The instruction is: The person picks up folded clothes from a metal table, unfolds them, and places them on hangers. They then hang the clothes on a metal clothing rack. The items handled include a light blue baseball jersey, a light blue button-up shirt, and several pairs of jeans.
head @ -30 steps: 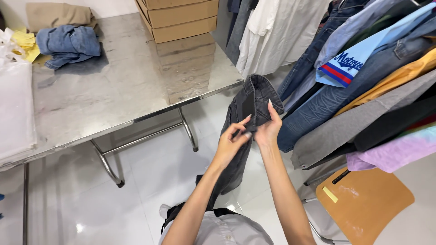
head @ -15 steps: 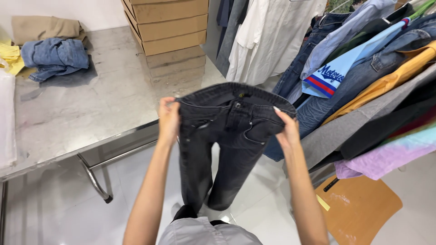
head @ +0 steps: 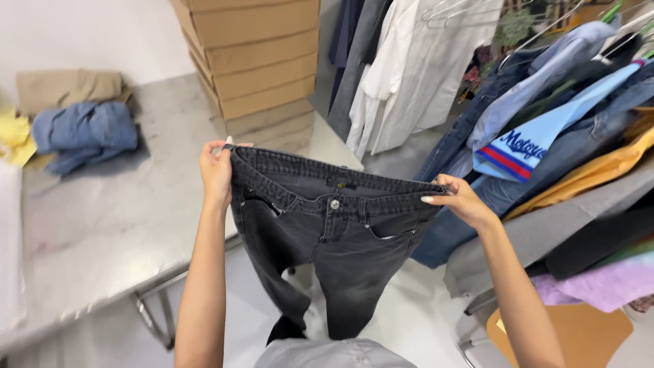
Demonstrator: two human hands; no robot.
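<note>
1. Now the left hand [head: 216,170] grips one end of the jeans [head: 327,238] waistband.
2. Right hand [head: 458,199] pinches the other end, stretching it wide.
3. Jeans hang just right of the table [head: 102,225] (legs dangling toward the floor), left of the clothes rack [head: 545,150].

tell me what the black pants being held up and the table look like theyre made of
The black pants look like denim: faded washed-black weave, stitched seams, a metal waist button. Both hands, left hand and right hand, grip the waistband. The table looks like brushed steel: grey, dull sheen, tubular metal legs.
</note>
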